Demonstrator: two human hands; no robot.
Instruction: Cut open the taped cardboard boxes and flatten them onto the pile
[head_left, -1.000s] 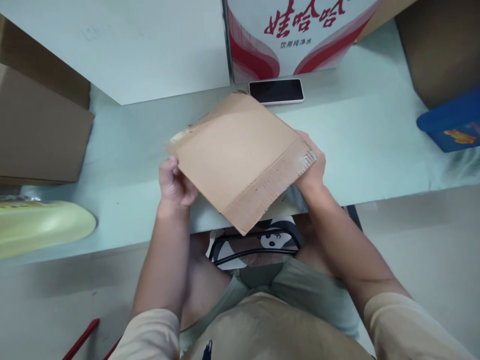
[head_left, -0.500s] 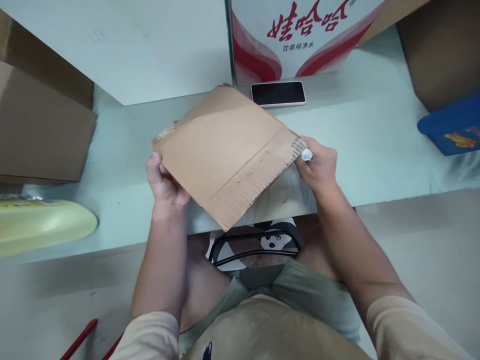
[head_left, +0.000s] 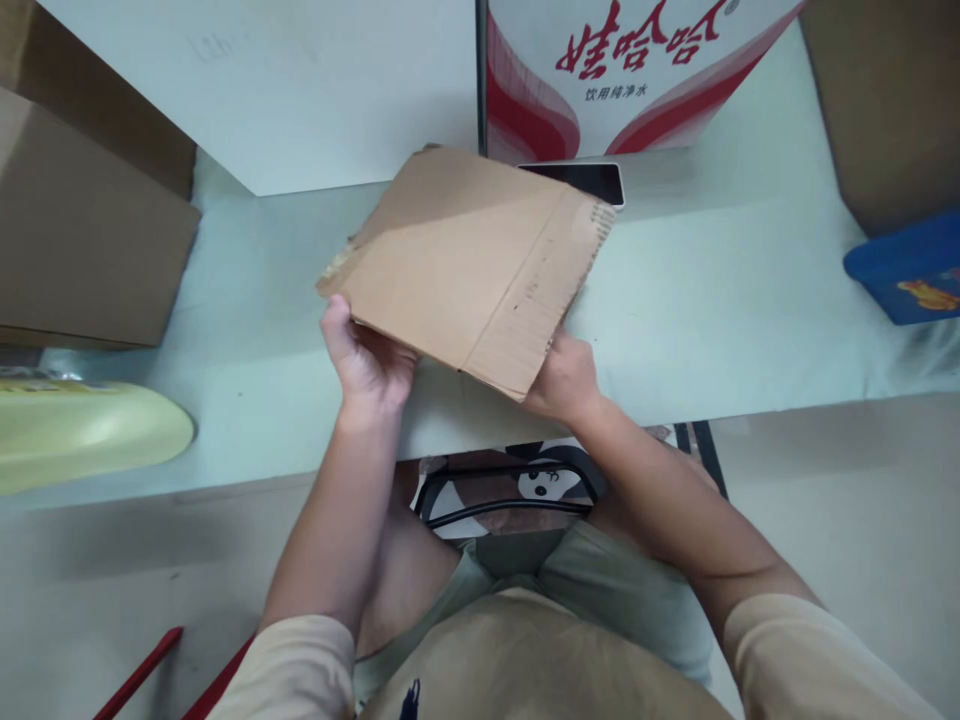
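A flat brown cardboard piece is held tilted above the pale green table, with a crease near its right end and torn, ragged edges. My left hand grips its lower left edge, thumb on top and the other fingers underneath. My right hand is at the lower right edge, its fingers hidden beneath the cardboard. Whether the right fingers are closed on it does not show. Partly covered by the cardboard's far edge, a phone lies on the table.
At the back stand a white panel and a white-and-red box. Brown boxes are on the left, above a yellow-green object. A blue container sits at the right. The table ends close to my lap.
The cardboard has turned counterclockwise and now covers part of the phone. My right hand has moved left and down, from its right corner to under its lower edge. My left hand has shifted right.
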